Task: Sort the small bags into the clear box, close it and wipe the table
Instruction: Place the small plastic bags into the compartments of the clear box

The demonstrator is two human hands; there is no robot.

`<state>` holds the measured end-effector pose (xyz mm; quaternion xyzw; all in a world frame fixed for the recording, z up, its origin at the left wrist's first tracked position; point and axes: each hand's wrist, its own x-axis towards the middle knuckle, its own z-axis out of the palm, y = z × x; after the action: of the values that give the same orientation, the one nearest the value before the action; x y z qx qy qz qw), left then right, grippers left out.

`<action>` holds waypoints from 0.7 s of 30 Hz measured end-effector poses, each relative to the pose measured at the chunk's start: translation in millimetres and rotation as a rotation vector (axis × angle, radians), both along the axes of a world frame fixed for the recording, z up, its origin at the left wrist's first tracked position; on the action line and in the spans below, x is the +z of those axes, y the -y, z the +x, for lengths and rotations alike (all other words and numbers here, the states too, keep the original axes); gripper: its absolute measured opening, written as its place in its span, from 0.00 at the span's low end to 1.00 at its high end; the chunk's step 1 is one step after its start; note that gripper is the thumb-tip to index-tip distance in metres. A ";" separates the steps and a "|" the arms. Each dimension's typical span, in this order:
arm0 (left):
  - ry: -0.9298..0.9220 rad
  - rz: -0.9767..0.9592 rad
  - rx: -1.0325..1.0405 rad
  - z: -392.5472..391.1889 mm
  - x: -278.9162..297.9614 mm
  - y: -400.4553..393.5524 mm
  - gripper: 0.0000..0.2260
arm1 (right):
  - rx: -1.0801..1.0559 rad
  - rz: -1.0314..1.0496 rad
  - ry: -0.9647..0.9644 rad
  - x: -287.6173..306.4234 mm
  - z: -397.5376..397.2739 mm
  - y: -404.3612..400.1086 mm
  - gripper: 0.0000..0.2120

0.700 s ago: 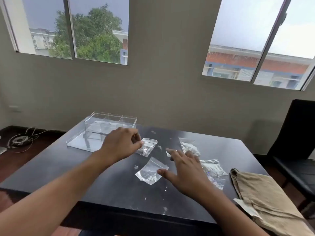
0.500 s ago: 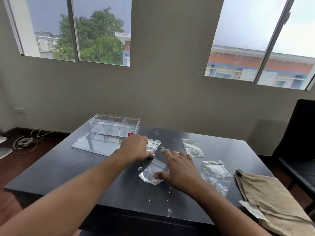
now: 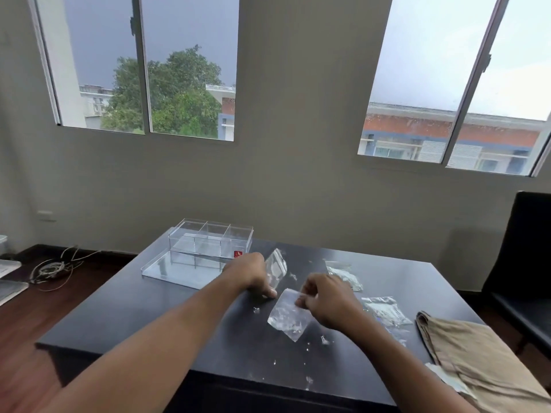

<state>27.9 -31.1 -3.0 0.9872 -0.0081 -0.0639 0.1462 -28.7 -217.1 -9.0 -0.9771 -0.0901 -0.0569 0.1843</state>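
Note:
On the dark table (image 3: pixel 167 308) my left hand (image 3: pixel 249 274) grips a small clear bag (image 3: pixel 276 267), tilted up on edge. Just to its right, my right hand (image 3: pixel 325 301) pinches the top of a second small clear bag (image 3: pixel 287 318) and holds it slightly off the surface. Two more small bags lie to the right, one further back (image 3: pixel 347 275) and one nearer the cloth (image 3: pixel 384 310). The clear box (image 3: pixel 208 241) with its divided compartments stands open at the table's back left, and its flat lid (image 3: pixel 176 269) lies in front of it.
A folded tan cloth (image 3: pixel 477 362) lies at the table's right front corner. Small clear scraps are scattered on the table near its front edge. A black chair (image 3: pixel 524 263) stands to the right. Tangled cables (image 3: pixel 53 268) lie on the wooden floor at left.
Both hands have closed on bags. The left hand tipped its bag up on edge; the right hand went from flat on the table to pinching and lifting the second bag.

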 end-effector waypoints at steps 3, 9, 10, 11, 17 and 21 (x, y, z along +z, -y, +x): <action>0.113 -0.121 -0.010 -0.9 -1.2 -7.4 0.14 | -0.018 0.154 0.064 7.4 -0.9 7.2 0.10; 0.290 -0.403 0.022 2.8 19.9 -49.1 0.09 | 0.004 0.328 0.208 37.4 8.8 8.2 0.06; 0.342 -0.420 0.042 5.8 23.4 -61.2 0.07 | 0.008 0.336 0.227 43.1 13.5 4.7 0.06; 0.390 -0.427 0.072 9.3 26.3 -73.6 0.07 | 0.014 0.346 0.245 48.7 18.9 0.1 0.06; 0.552 -0.438 0.323 30.1 36.0 -150.4 0.08 | 0.097 0.431 0.283 71.8 65.2 -37.4 0.05; 0.591 -0.407 0.423 46.1 28.8 -190.9 0.07 | 0.120 0.453 0.245 70.8 106.7 -63.1 0.04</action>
<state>74.0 159.7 25.7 0.8938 0.1406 0.2565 0.3398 78.0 -154.1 61.8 -0.8896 -0.1547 -0.1823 0.3891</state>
